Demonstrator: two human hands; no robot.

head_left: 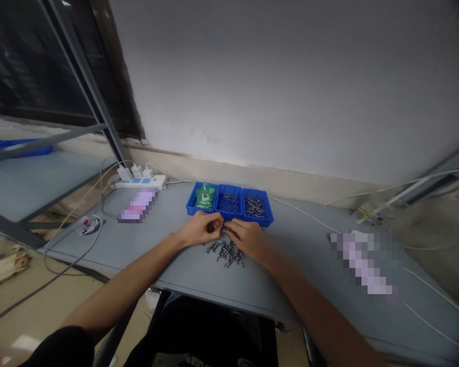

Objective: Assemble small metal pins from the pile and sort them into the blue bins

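My left hand (199, 228) and my right hand (250, 237) meet just in front of the blue bins, with fingertips pinched close together. Whatever is between the fingers is too small and too covered to make out. Right below them, a loose pile of small metal screw-like pieces (230, 253) lies on the grey table. Behind stand three joined blue bins. The left bin (190, 210) holds a green-and-white packet (205, 195). A few slim metal pieces lie in the middle bin (226, 210), while the right bin (259, 221) contains many more.
A white power strip (141, 181) with plugs sits at the back left of the table (290, 265). Blurred-out flat objects lie left (137, 205) and right (361, 262). White cables cross both sides. A wall rises behind; a metal frame (82, 76) stands at left.
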